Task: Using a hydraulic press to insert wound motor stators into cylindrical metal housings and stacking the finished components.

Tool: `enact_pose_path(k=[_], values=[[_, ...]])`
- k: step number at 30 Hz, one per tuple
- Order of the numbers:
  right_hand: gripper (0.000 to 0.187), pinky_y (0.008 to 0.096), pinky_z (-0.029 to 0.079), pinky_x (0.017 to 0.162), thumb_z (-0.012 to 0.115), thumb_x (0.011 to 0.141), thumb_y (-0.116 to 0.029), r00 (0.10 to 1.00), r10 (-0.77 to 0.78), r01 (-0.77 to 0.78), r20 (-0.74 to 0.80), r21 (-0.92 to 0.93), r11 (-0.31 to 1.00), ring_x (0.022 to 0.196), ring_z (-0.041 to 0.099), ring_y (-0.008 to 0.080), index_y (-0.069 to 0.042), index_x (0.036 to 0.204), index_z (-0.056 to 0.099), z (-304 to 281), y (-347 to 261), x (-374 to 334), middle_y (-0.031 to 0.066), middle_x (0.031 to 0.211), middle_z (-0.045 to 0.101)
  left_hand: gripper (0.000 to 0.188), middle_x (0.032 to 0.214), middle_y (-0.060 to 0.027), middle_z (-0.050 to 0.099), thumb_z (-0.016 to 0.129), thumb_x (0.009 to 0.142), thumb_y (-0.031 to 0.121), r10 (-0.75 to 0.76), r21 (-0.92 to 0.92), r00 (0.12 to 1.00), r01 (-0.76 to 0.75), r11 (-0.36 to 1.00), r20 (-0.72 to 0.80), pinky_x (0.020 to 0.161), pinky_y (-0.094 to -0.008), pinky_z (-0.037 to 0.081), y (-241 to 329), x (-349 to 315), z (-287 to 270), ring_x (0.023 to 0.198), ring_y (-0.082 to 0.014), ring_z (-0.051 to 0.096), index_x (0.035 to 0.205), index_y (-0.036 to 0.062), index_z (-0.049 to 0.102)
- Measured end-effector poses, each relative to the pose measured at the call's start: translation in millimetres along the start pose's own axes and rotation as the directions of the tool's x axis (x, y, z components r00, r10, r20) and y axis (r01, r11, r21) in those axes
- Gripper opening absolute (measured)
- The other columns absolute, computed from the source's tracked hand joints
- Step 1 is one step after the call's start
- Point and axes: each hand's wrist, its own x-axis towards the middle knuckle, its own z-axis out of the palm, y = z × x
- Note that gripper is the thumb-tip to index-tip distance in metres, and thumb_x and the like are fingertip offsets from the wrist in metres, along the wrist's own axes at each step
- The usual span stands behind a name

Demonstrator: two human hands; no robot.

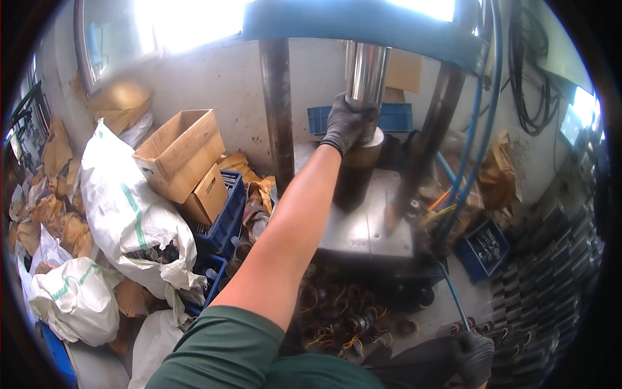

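My left hand (pixel 352 123), in a dark grey glove, reaches forward just under the shiny steel ram (pixel 367 71) of a hydraulic press. Its fingers curl round a short metal piece (pixel 372 137), largely hidden by the glove. Below that piece stands a thick dark cylinder (pixel 356 175) with a lighter top, upright on the press's steel bed plate (pixel 353 233). At the lower right my right hand (pixel 476 358), gloved too, closes round the near end of a thin blue lever (pixel 455 295) that slants up toward the press.
The press has a blue crossbeam (pixel 363 24) and dark columns (pixel 278 110). Blue hoses (pixel 483 110) run down its right side. Wound motor parts with coloured wires (pixel 353 324) lie below the bed. White sacks (pixel 129 207), cardboard boxes (pixel 178 155) and blue crates (pixel 483 249) stand around.
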Motion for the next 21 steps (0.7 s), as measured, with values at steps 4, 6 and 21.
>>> enact_pose_path(k=[4,6,21], values=[[0.019,0.0467,0.048,0.061,0.076,0.090,-0.024,0.999,0.030,-0.030,0.025,-0.003,1.000,0.064,0.063,0.0390,-0.008,0.082,0.069,1.4,2.8,-1.4,0.0197,0.072,0.064,0.078,0.115,-0.0156,0.072,0.093,0.067,0.023,-0.020,-0.015,1.000,0.020,1.000,0.017,0.094,-0.0373,0.057,-0.7,1.9,-1.2,0.104,-0.0264,0.072,0.132,0.0016,0.056],[0.018,0.0461,0.048,0.060,0.076,0.091,-0.023,0.999,0.034,-0.034,0.016,-0.034,0.999,0.063,0.062,0.0387,-0.008,0.082,0.069,2.1,3.5,-1.9,0.0200,0.071,0.064,0.078,0.114,-0.0154,0.072,0.093,0.067,0.022,-0.011,-0.048,1.000,0.011,0.999,0.019,0.094,-0.0367,0.057,-1.5,2.3,-1.7,0.103,-0.0263,0.071,0.132,0.0014,0.056],[0.010,0.0465,0.052,0.067,0.072,0.091,-0.016,0.992,-0.096,0.087,0.088,0.101,0.991,0.075,0.067,0.0408,-0.006,0.089,0.071,-9.6,-6.6,13.3,0.0209,0.079,0.067,0.068,0.106,-0.0113,0.073,0.086,0.066,0.010,0.092,-0.666,0.966,0.097,0.740,0.243,0.091,-0.0340,0.056,-81.5,75.0,-5.5,0.098,-0.0231,0.070,0.126,0.0028,0.058]])
